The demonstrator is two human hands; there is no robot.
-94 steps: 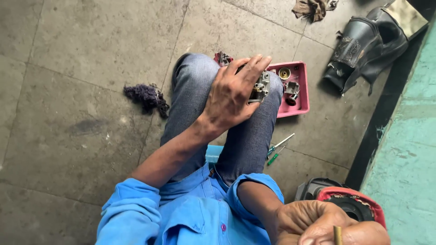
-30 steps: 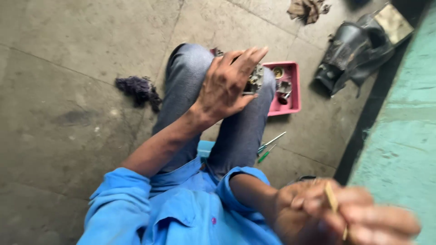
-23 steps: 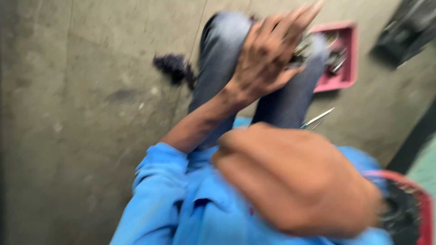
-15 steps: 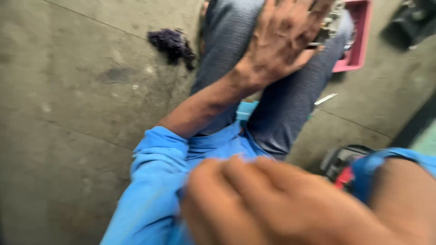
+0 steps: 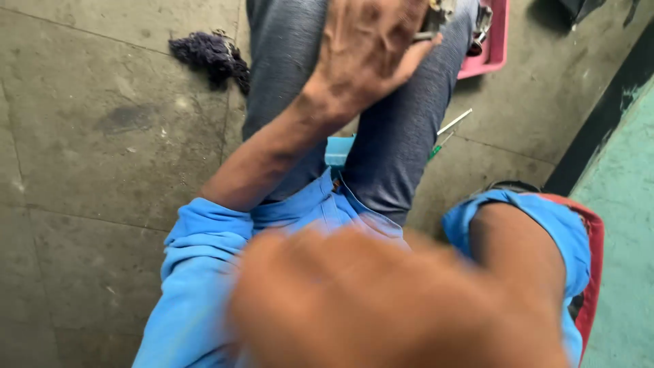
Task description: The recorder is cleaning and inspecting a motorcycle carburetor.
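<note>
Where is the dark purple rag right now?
In the head view the dark purple rag lies on the concrete floor at upper left, just beside the person's jeans-clad leg and left of the left hand.

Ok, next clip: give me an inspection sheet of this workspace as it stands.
Surface: grey concrete floor, stained, with seams.
Job's things: small metal part at the left hand's fingertips, over the knees; pink tray of metal parts beside the leg.
Clutter: dark rag; screwdriver on the floor.
Grippers: left hand on the knee; right hand close to the camera, blurred, grip unclear.
Cables: nothing seen.
Surroundings: green wall at right.
</note>
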